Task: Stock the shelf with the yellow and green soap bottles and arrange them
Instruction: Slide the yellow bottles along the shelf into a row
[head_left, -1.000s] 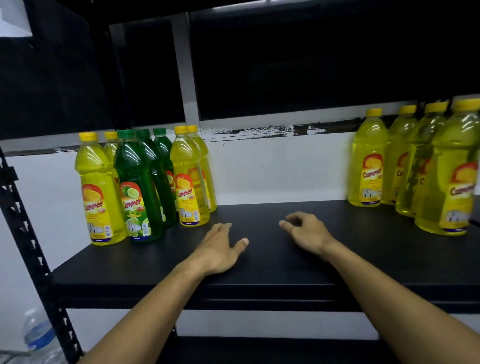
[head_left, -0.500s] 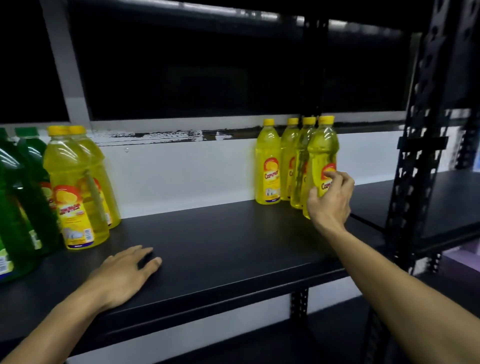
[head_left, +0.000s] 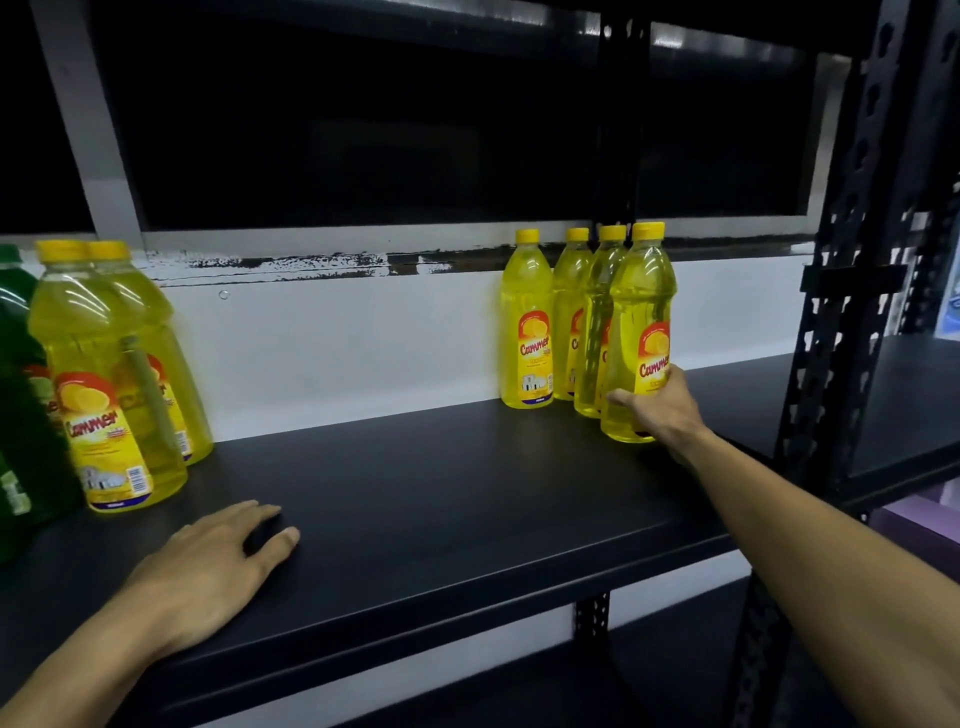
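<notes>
Right hand (head_left: 662, 408) grasps lower body of front yellow soap bottle (head_left: 640, 338), upright at right end of black shelf (head_left: 441, 499) | three more yellow bottles (head_left: 527, 322) just behind it | left hand (head_left: 208, 571) flat on shelf, fingers relaxed, holding nothing | two yellow bottles (head_left: 98, 374) and green soap bottles (head_left: 21, 415) at left

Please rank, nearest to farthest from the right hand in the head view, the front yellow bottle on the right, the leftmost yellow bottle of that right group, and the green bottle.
1. Front yellow bottle, right side: the right hand grips it.
2. Leftmost yellow bottle of the right group, further back.
3. Green bottle, far left edge.
</notes>
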